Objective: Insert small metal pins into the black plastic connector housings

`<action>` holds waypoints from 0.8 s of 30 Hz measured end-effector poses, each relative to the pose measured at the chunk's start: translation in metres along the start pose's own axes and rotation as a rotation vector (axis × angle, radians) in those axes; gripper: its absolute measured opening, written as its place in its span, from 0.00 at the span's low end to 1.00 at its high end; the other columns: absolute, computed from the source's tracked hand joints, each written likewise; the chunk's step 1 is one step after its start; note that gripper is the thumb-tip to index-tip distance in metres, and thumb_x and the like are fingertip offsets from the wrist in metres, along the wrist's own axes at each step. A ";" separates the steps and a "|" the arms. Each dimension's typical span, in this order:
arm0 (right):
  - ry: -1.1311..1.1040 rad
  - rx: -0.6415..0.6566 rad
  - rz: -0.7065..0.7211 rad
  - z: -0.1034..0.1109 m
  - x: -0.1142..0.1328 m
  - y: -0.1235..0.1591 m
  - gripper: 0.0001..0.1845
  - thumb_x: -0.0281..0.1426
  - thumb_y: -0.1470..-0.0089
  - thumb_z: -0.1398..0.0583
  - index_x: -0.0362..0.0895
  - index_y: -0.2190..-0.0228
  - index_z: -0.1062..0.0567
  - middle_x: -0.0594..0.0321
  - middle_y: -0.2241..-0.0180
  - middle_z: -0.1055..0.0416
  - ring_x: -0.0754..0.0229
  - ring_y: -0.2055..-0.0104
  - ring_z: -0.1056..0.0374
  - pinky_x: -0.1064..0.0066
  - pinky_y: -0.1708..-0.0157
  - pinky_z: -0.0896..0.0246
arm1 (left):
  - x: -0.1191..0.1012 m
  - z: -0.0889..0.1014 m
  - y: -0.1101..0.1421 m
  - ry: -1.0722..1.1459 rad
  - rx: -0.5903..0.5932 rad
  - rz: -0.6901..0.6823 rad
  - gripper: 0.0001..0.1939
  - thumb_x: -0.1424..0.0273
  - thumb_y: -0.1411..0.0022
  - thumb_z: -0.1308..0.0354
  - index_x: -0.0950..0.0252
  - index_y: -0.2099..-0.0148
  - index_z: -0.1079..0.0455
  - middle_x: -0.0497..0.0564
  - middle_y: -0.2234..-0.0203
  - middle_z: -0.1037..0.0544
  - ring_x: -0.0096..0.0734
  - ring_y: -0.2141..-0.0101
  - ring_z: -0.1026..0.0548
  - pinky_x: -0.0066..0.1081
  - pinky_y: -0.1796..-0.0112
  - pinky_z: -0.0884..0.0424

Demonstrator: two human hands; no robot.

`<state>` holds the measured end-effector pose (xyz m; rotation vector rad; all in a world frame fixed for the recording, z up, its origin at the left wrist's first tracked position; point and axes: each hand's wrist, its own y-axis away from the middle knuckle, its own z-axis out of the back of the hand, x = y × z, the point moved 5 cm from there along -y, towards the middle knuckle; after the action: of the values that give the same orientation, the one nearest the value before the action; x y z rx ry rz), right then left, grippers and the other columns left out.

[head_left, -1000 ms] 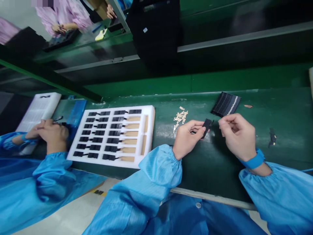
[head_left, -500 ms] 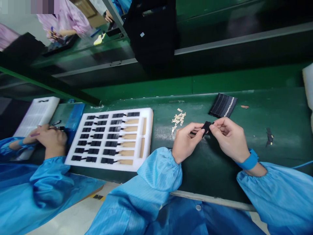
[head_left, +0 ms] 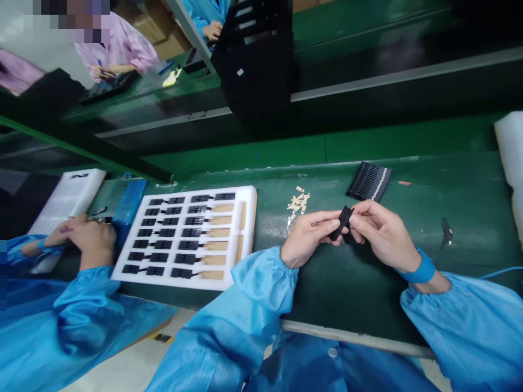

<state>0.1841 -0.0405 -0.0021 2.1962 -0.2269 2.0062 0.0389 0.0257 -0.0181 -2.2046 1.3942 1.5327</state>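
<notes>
Between my two hands is a small flat black part (head_left: pixel 342 222), held above the green bench. My left hand (head_left: pixel 307 233) pinches its left side between thumb and fingers. At the part's right end, my right hand (head_left: pixel 378 231) has its fingertips closed on it; a blue band circles that wrist. What my right fingertips grip exactly is partly hidden. Behind my hands lies a row of thin black strips (head_left: pixel 370 181) with a pale line across it. A loose pile of small pale metal-like pieces (head_left: pixel 299 201) is left of the strips.
A white foam tray (head_left: pixel 237 245) with rows of black parts stands to the left. Beyond it are a blue tray (head_left: pixel 131 201) and a co-worker's hands (head_left: pixel 92 239). One dark piece (head_left: pixel 447 233) lies at right, near white foam (head_left: pixel 512 158). Other people sit across the bench.
The black part has turned in my fingers and now shows a broader, upright-slanting face. My hands have shifted slightly, and the whole view has moved a little.
</notes>
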 end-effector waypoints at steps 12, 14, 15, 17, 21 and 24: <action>0.042 -0.052 0.031 0.000 0.003 -0.001 0.15 0.43 0.41 0.33 0.45 0.63 0.27 0.66 0.74 0.30 0.65 0.76 0.35 0.73 0.76 0.37 | 0.004 0.003 -0.003 0.091 0.012 0.053 0.24 0.63 0.46 0.26 0.65 0.47 0.20 0.53 0.66 0.19 0.20 0.72 0.24 0.22 0.69 0.29; 0.071 -0.138 0.052 0.008 0.007 -0.002 0.15 0.43 0.41 0.33 0.44 0.65 0.26 0.66 0.76 0.31 0.66 0.77 0.37 0.73 0.77 0.39 | 0.004 0.004 -0.003 0.081 0.011 0.055 0.24 0.63 0.46 0.26 0.65 0.47 0.20 0.53 0.67 0.19 0.20 0.72 0.25 0.21 0.70 0.30; 0.082 -0.174 0.062 0.011 0.009 -0.002 0.15 0.43 0.41 0.33 0.44 0.65 0.26 0.67 0.76 0.32 0.66 0.77 0.37 0.73 0.77 0.40 | 0.004 0.004 -0.003 0.075 0.009 0.055 0.24 0.63 0.46 0.26 0.65 0.47 0.20 0.53 0.67 0.19 0.19 0.72 0.25 0.21 0.70 0.30; 0.093 -0.209 0.077 0.013 0.012 -0.002 0.14 0.43 0.42 0.33 0.45 0.66 0.25 0.67 0.76 0.32 0.65 0.77 0.37 0.73 0.77 0.40 | 0.003 0.003 -0.003 0.067 0.003 0.058 0.25 0.62 0.47 0.25 0.65 0.48 0.19 0.53 0.67 0.19 0.19 0.72 0.25 0.21 0.71 0.30; 0.099 -0.205 0.066 0.012 0.013 -0.003 0.15 0.43 0.44 0.32 0.45 0.67 0.25 0.66 0.77 0.31 0.64 0.77 0.36 0.72 0.77 0.40 | 0.003 0.002 -0.001 0.053 -0.003 0.075 0.25 0.62 0.48 0.25 0.66 0.49 0.19 0.54 0.67 0.19 0.20 0.72 0.26 0.21 0.71 0.31; 0.105 -0.212 0.056 0.010 0.013 -0.003 0.15 0.43 0.45 0.32 0.45 0.69 0.26 0.67 0.77 0.32 0.65 0.77 0.38 0.72 0.77 0.40 | 0.005 0.003 -0.001 0.031 -0.003 0.092 0.26 0.61 0.48 0.25 0.66 0.48 0.19 0.54 0.67 0.19 0.20 0.72 0.26 0.22 0.70 0.30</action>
<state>0.1962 -0.0395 0.0101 1.9710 -0.4687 2.0158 0.0382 0.0248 -0.0233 -2.2040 1.5229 1.5365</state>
